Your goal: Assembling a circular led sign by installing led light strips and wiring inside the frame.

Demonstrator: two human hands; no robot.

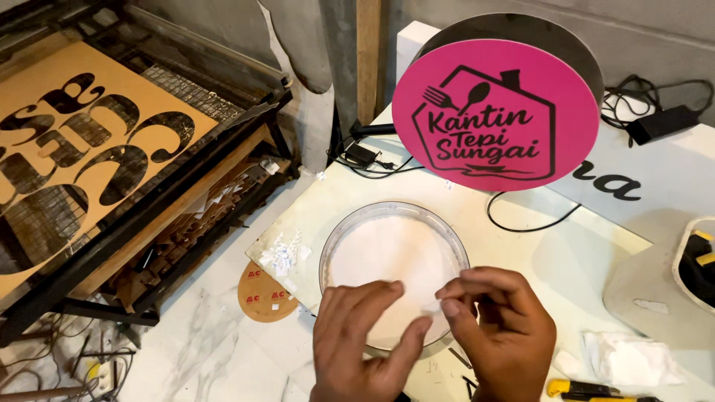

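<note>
round white disc [391, 257] with clear rim, flat on pale table [521, 246], near centre. left hand [363, 339] and right hand [500, 331] pinch its near edge, fingertips grasping a thin film. round pink sign [495, 112] stands far behind; yellow utility knife [588, 388] near right.

Bare pale tabletop [596, 253] right of white disc [387, 257]; upright pink round sign [495, 112] behind.
</note>
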